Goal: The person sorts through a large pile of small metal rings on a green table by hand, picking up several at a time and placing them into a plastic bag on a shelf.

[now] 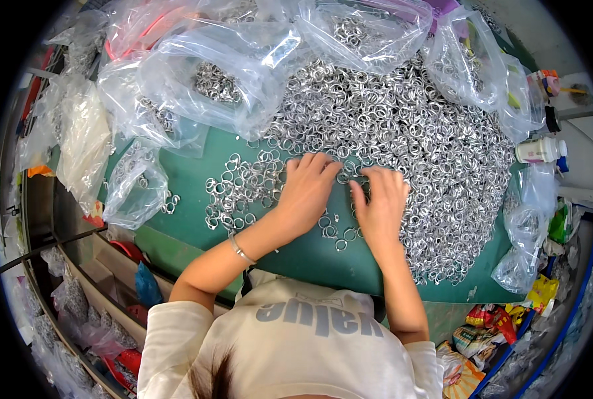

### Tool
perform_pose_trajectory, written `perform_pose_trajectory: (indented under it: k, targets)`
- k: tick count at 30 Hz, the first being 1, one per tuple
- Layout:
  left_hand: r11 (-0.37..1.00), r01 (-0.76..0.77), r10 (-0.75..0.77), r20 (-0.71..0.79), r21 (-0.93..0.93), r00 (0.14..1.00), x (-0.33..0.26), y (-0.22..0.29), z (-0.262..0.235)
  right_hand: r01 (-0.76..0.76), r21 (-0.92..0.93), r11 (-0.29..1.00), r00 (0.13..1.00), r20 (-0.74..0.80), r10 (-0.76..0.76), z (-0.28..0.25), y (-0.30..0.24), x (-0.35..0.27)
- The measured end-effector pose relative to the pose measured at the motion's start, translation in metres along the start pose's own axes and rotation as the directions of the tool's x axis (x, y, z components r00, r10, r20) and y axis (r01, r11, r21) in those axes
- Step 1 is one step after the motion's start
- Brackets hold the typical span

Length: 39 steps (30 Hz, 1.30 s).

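Small silver metal rings, each with a little protruding tab, lie in a big heap (443, 159) on a green table (256, 133). My left hand (306, 189) rests at the heap's near left edge, palm down, its fingers bent and slightly apart; its thumb is hidden. A smaller spread of rings (240, 189) lies to its left. My right hand (381, 203) is over the heap's left side, thumb apart from the fingers. Between the two hands are a few loose rings (348, 174), close to the fingertips. Several more rings (328, 229) lie nearer me, below the hands.
Clear plastic bags (210, 60) of rings line the table's far side. A smaller bag (137, 183) stands at the left, and another bag (526, 226) hangs at the right edge. A white bottle (539, 150) stands far right. Open drawers (104, 266) are at the lower left.
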<state>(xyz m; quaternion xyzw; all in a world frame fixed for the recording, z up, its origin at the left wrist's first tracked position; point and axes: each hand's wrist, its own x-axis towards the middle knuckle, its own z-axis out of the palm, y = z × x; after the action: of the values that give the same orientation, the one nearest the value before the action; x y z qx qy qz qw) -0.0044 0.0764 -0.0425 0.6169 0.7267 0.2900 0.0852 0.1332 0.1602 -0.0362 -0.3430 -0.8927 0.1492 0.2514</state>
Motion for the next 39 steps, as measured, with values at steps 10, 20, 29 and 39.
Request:
perform_pose_trajectory:
  k: [10, 20, 29, 39]
  targets:
    - [0.998, -0.05, 0.05, 0.015, -0.041, 0.999, 0.006, -0.008, 0.008, -0.377, 0.751, 0.542, 0.923, 0.255, 0.289, -0.017, 0.017, -0.021]
    - [0.992, -0.048, 0.045, 0.027, 0.12, 0.999, 0.011, -0.005, 0.008, -0.287, 0.185, 0.94, 0.935, 0.266, 0.234, -0.021, 0.012, 0.009]
    - [0.892, 0.207, -0.211, 0.035, -0.402, 0.977, -0.014, 0.0, -0.024, -0.063, -0.004, 0.998, 0.986, 0.154, 0.063, 0.01, 0.016, 0.014]
    - [-0.248, 0.509, -0.263, 0.563, -0.824, 0.783, -0.039, -0.006, -0.019, -0.121, -0.018, 0.993, 0.977, 0.175, 0.122, -0.003, 0.013, 0.01]
